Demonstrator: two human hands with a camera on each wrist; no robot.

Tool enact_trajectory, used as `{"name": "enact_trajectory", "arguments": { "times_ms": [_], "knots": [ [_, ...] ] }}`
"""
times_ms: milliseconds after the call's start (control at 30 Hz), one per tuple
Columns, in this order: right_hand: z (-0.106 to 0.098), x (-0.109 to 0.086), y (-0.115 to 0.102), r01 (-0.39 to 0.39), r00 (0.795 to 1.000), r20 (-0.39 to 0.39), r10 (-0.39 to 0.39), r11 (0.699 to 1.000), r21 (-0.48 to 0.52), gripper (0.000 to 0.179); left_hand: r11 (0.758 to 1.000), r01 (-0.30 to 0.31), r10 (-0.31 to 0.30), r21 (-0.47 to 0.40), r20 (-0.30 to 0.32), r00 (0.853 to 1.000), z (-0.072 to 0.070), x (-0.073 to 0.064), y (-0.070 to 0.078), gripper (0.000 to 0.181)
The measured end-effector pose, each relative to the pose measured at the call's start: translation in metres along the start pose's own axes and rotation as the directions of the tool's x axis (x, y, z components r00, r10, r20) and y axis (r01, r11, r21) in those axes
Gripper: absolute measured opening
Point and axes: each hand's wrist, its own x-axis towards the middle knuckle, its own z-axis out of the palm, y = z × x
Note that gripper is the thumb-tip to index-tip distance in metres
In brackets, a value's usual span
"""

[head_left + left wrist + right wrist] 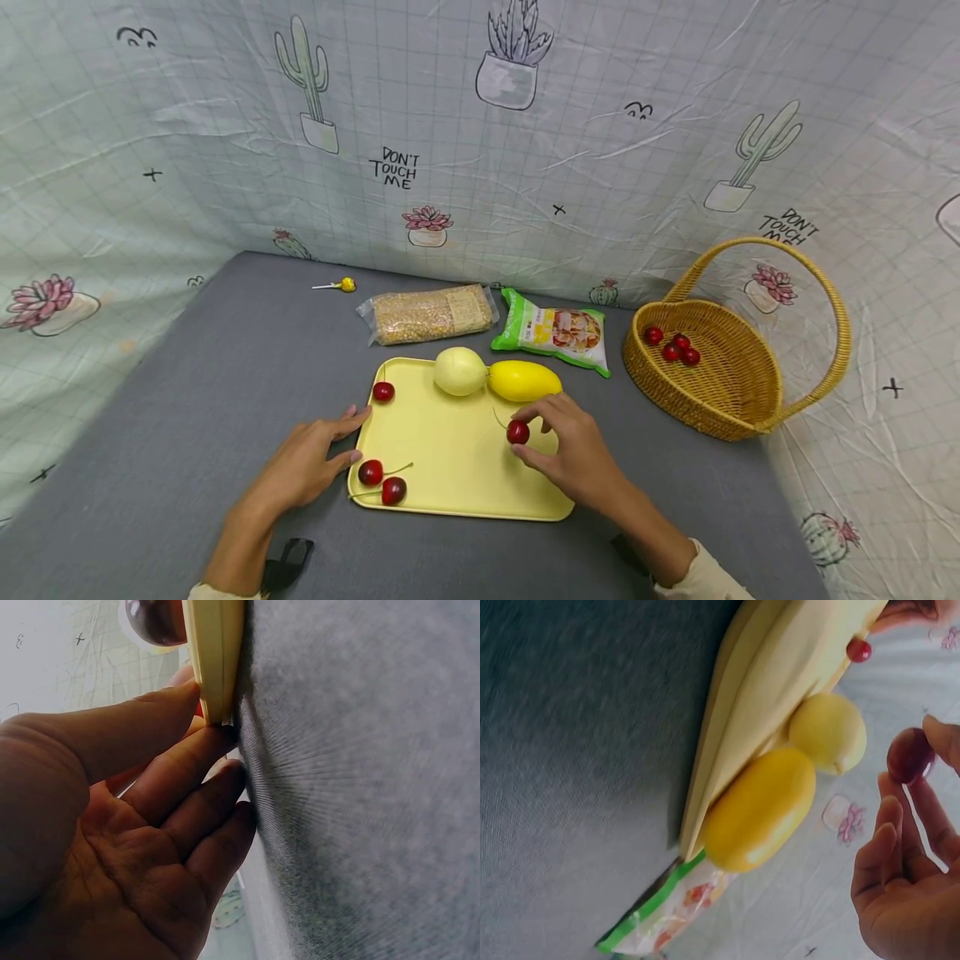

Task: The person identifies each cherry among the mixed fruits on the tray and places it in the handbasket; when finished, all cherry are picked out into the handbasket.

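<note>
Over the right part of the yellow tray (pixel 450 454), my right hand (pixel 566 446) pinches a dark red cherry (pixel 517 432) between thumb and fingertips, its stem pointing up and left. In the right wrist view the held cherry (pixel 910 756) hangs off the fingertips. My left hand (pixel 303 462) touches the tray's left edge with thumb and index finger, fingers fairly straight. The left wrist view has the thumb against the tray's rim (pixel 214 667) and other fingertips down at the cloth. One cherry (pixel 383 392) lies at the tray's upper left; two more (pixel 382 482) lie at its lower left.
A pale round fruit (pixel 460 372) and a yellow oval fruit (pixel 525 381) lie along the tray's back edge. Behind are a bag of yellow grains (pixel 420 315), a green-edged snack packet (pixel 555 331) and a lollipop (pixel 345 284). At right, a wicker basket (pixel 705 417) holds several cherries.
</note>
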Motion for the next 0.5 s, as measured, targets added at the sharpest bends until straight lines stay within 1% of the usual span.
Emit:
{"name": "enact_trajectory", "arguments": {
  "times_ms": [133, 267, 500],
  "knots": [
    [-0.005, 0.002, 0.009, -0.012, 0.996, -0.084, 0.009, 1.0, -0.025, 0.036, 1.0, 0.005, -0.005, -0.005, 0.003, 1.0, 0.001, 0.0, 0.0, 0.062],
    [-0.011, 0.004, 0.019, -0.036, 0.988, -0.154, 0.027, 0.998, -0.053, 0.035, 1.0, 0.004, -0.004, -0.009, 0.001, 1.0, 0.001, 0.0, -0.001, 0.062],
    [-0.024, 0.006, 0.032, -0.111, 0.969, -0.23, 0.092, 0.991, -0.07, 0.037, 1.0, -0.004, 0.004, -0.015, -0.007, 1.0, 0.0, -0.001, -0.001, 0.062]
  ]
}}
